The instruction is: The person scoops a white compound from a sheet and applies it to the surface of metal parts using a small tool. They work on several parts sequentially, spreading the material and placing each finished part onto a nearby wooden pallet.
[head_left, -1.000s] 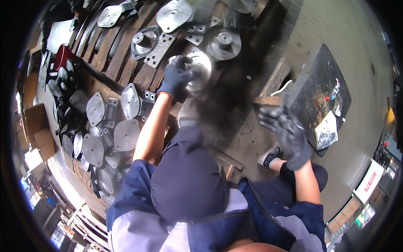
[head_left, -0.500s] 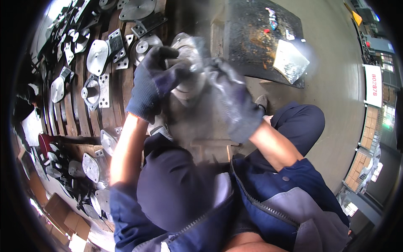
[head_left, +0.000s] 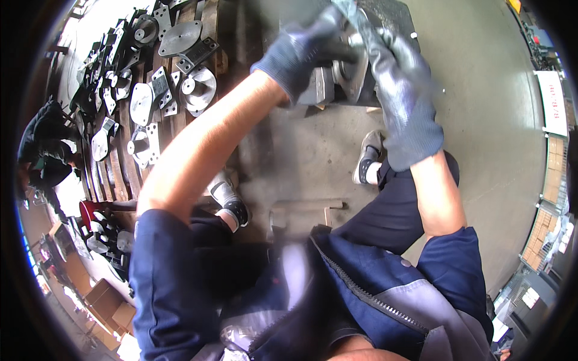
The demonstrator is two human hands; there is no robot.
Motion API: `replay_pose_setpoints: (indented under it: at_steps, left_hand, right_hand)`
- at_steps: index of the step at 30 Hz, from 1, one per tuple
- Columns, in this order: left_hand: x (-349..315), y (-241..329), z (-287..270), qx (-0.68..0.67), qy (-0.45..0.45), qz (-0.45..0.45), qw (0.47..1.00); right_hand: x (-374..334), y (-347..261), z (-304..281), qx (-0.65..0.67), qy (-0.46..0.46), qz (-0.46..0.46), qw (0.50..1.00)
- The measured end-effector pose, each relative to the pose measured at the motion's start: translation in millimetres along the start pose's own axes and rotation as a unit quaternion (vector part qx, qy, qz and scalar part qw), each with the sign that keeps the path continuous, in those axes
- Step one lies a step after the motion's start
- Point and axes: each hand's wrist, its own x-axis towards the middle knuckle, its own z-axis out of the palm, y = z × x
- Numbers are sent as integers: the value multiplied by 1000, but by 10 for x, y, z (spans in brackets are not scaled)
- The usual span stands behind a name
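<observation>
My left hand point(head_left: 313, 51), in a dark knit glove with a coated palm, reaches over the dark worktop at the top of the view. Motion blurs its fingers, which curl around the far side of a round metal flanged part point(head_left: 349, 73). My right hand point(head_left: 400, 75), gloved too, is closed at the part's right side. A pale blue-grey cloth-like strip point(head_left: 355, 17) trails from its fingers towards my left hand; blur hides what it is. A grey metal block point(head_left: 324, 87) is beside the flanged part, and my hands cover much of both.
A slatted wooden pallet point(head_left: 123, 180) on the left bears several metal plates and flanged parts point(head_left: 198, 90). The worktop point(head_left: 400, 18) is ahead. A low wooden frame point(head_left: 307, 204) lies between my feet. Another person point(head_left: 48, 144) is at the far left; shelves with cartons point(head_left: 554, 168) line the right.
Both hands have moved ahead and to the right, from beside the pallet to over the worktop, with the flanged part between them. My view has shifted too, and the left arm is stretched further.
</observation>
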Motion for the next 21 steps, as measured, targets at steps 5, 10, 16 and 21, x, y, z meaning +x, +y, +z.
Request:
replay_pose_setpoints:
  at_steps: [5, 10, 16, 21]
  left_hand:
    - [-120, -8, -108, 296, 67, 255, 918]
    - [-355, 349, 34, 44, 217, 87, 971]
    - [-603, -174, -654, -84, 361, -104, 923]
    - [-736, -828, -875, -22, 403, -124, 907]
  right_hand:
    - [116, 258, 113, 214, -46, 66, 973]
    - [81, 257, 17, 432, -152, 178, 871]
    - [178, 789, -119, 338, -161, 239, 896]
    - [47, 985, -432, 351, -193, 254, 880]
